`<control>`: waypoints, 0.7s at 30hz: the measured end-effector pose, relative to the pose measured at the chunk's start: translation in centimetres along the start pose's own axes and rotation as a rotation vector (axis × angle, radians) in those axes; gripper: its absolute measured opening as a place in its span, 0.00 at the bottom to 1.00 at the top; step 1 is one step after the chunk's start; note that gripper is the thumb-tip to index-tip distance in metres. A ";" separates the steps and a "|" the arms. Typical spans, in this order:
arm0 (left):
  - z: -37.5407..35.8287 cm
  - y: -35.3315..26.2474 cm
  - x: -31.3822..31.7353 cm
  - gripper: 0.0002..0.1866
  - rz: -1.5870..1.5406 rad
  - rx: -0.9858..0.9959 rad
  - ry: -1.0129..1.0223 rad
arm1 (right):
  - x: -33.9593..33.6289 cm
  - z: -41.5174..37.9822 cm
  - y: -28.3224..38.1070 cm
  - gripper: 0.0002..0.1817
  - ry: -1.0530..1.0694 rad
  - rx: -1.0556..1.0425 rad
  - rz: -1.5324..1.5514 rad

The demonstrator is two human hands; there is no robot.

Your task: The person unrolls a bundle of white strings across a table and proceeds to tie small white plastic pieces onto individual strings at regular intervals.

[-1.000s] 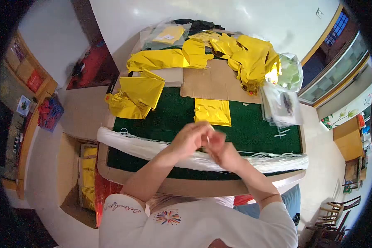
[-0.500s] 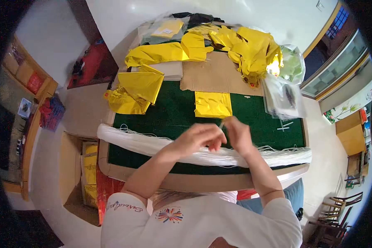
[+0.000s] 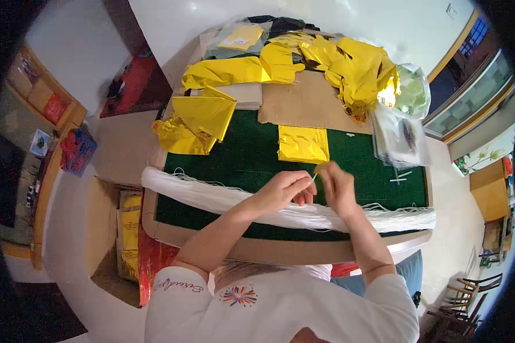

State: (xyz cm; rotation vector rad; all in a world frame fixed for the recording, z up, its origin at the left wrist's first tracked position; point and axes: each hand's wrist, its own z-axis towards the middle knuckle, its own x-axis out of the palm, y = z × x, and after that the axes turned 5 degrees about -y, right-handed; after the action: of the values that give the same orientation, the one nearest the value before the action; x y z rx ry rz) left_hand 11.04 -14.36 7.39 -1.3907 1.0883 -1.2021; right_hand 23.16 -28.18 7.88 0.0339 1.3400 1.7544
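My left hand (image 3: 285, 191) is closed in a pinch, with a thin white piece (image 3: 314, 178), perhaps string or a small stick, showing at its fingertips. Just to its right, my right hand (image 3: 337, 187) is bent with its fingertips together at the upper end of that piece. Both hands hover over a long bundle of white string (image 3: 212, 194) laid across the table's near side. Beyond them lies a folded gold foil packet (image 3: 303, 144), apart from the fingers. What the curled fingers enclose is hidden.
The green tabletop (image 3: 252, 140) carries folded gold foil (image 3: 203, 117) at left and crumpled gold foil (image 3: 363, 68) at the back right. Clear plastic bags (image 3: 397, 137) and short white sticks (image 3: 401, 176) lie right. An open cardboard box (image 3: 104, 240) stands at floor level, left.
The whole view has shifted slightly, moving the table a little rightward. My hands stay close together over the string bundle, and the fingers of my right hand have turned a little.
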 end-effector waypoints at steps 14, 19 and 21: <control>0.4 1.7 0.7 0.11 0.581 0.208 -0.396 | 0.7 -0.1 0.6 0.03 0.095 -0.046 -0.068; 0.6 1.3 0.0 0.14 0.118 0.091 -0.270 | 1.0 -0.2 -1.3 0.05 0.080 0.287 0.189; 0.6 1.5 -0.2 0.15 0.043 0.080 -0.261 | 0.9 -0.2 -1.4 0.09 0.128 0.373 0.388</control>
State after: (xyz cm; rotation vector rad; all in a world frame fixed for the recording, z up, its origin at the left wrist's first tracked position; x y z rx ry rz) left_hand 11.61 -14.31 5.86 -1.4098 0.8734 -0.9899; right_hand 23.35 -27.72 6.26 0.4194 1.8354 1.8145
